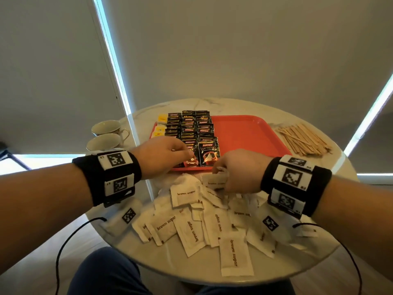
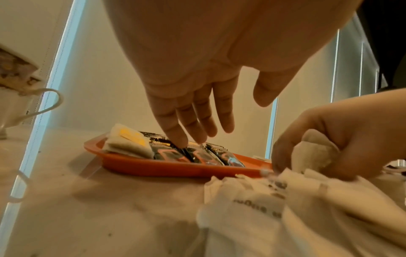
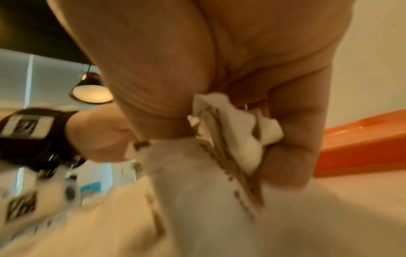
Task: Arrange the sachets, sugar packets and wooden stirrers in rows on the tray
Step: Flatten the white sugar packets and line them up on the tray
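A red tray (image 1: 244, 135) lies on the round table, its left half filled with rows of black coffee sachets (image 1: 191, 126) and yellow-tagged tea bags (image 1: 161, 126) at the far left. My left hand (image 1: 180, 152) reaches over the tray's near left corner, and its straight fingertips (image 2: 182, 142) touch the front sachets (image 2: 211, 156). My right hand (image 1: 223, 173) is just in front of the tray's near edge, fingers curled round a bunch of white sugar packets (image 3: 237, 132). Several loose brown sugar packets (image 1: 204, 226) lie piled beneath it. Wooden stirrers (image 1: 302, 139) lie heaped to the right of the tray.
Two white teacups (image 1: 108, 127) stand left of the tray near the table's edge. The tray's right half (image 1: 251, 128) is bare. The marble table (image 1: 234, 104) is small and round. Cables hang from both wristbands, and my knee (image 1: 106, 273) is below the near rim.
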